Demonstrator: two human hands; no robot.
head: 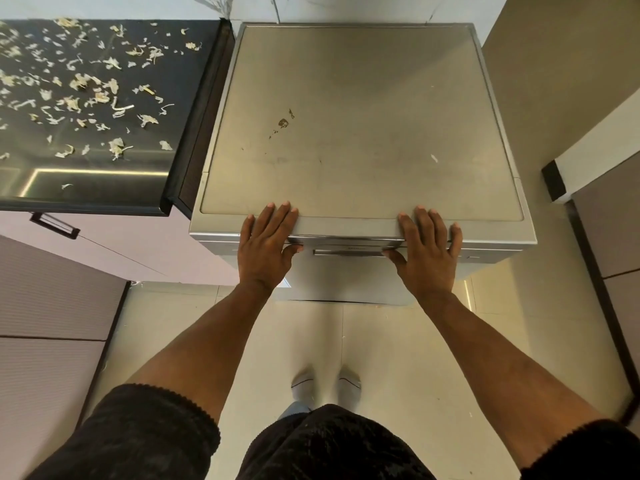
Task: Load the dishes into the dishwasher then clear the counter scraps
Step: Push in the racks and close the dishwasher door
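A silver dishwasher (pixel 360 116) stands right in front of me, seen from above, its door shut. My left hand (pixel 265 245) lies flat over the front top edge at the left, fingers straight, thumb tucked under the lip near the door handle (pixel 349 251). My right hand (pixel 427 249) lies the same way at the right of that edge, thumb under the lip. Pale vegetable scraps (pixel 83 88) are strewn over the black counter (pixel 104 188) to the left. No dishes are in view.
A pale cabinet with a dark handle (pixel 53 226) sits below the counter. Grey cabinet fronts flank the tiled floor (pixel 381 358) at left and right. My socked feet (pixel 325 386) stand just before the dishwasher.
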